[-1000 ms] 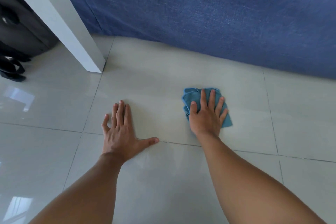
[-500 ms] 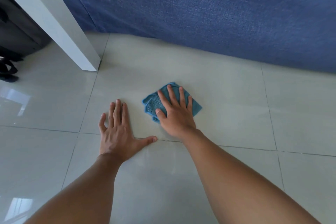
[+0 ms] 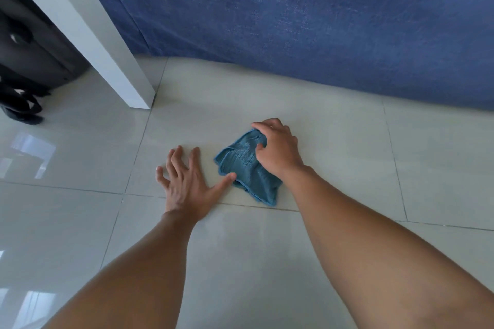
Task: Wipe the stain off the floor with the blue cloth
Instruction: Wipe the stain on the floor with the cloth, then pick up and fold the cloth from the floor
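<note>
The blue cloth [image 3: 244, 168] lies crumpled on the pale tiled floor [image 3: 334, 157] in the middle of the head view. My right hand [image 3: 278, 151] sits on its far right part with the fingers curled into the fabric, gripping it. To the cloth's left, my left hand [image 3: 187, 181] rests flat on the floor, fingers spread, its thumb tip touching the cloth's near left edge. I can make out no stain on the glossy tiles; whatever lies under the cloth is hidden.
A blue fabric-covered sofa [image 3: 307, 13] runs along the back, close behind the cloth. A white furniture leg [image 3: 107, 61] stands at the back left. A dark bag with straps [image 3: 24, 75] sits at the far left. Tile joints cross the floor.
My right hand went from lying flat on the cloth to curling its fingers and bunching it. The cloth slid left toward my left hand, whose fingers have spread.
</note>
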